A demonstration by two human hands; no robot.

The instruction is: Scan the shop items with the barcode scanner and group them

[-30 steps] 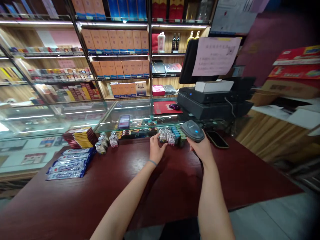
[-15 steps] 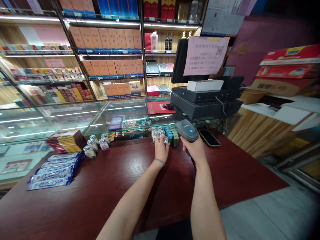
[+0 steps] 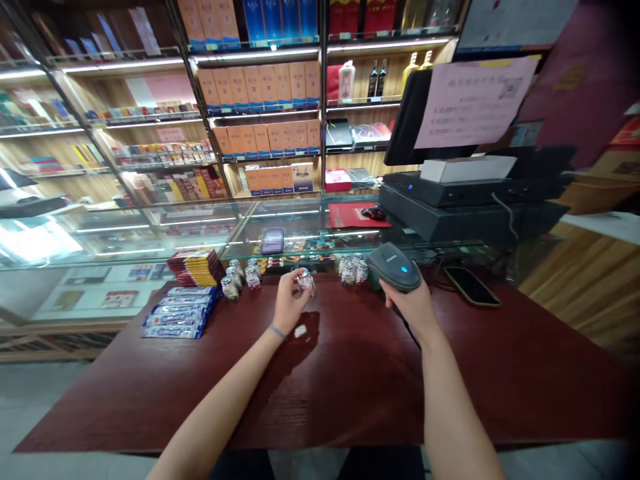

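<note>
My left hand [image 3: 290, 303] is closed round a small clear jar [image 3: 305, 283] with a shiny lid, held just above the dark red tabletop [image 3: 350, 387]. In my right hand [image 3: 413, 303] is a grey barcode scanner [image 3: 395, 268] with a lit blue light, its head tipped toward the left. Between the two hands, farther back, stands a cluster of similar jars [image 3: 353, 270]. Another group of jars [image 3: 241, 277] sits to the left, beside blue-and-white packets [image 3: 177, 313] in a row and stacked red and yellow packs [image 3: 196, 268]. Green items next to the scanner are mostly hidden behind it.
A phone [image 3: 473, 287] lies at the right. Behind the table runs a glass display counter [image 3: 200, 233] with a mouse [image 3: 373, 213] on a red mat. A monitor [image 3: 407, 120] with a paper sheet stands back right. A small white patch [image 3: 300, 331] shows on the table.
My left hand has lifted one jar from the right-hand cluster and carried it left. The scanner stays in my right hand. My view has swung left.
</note>
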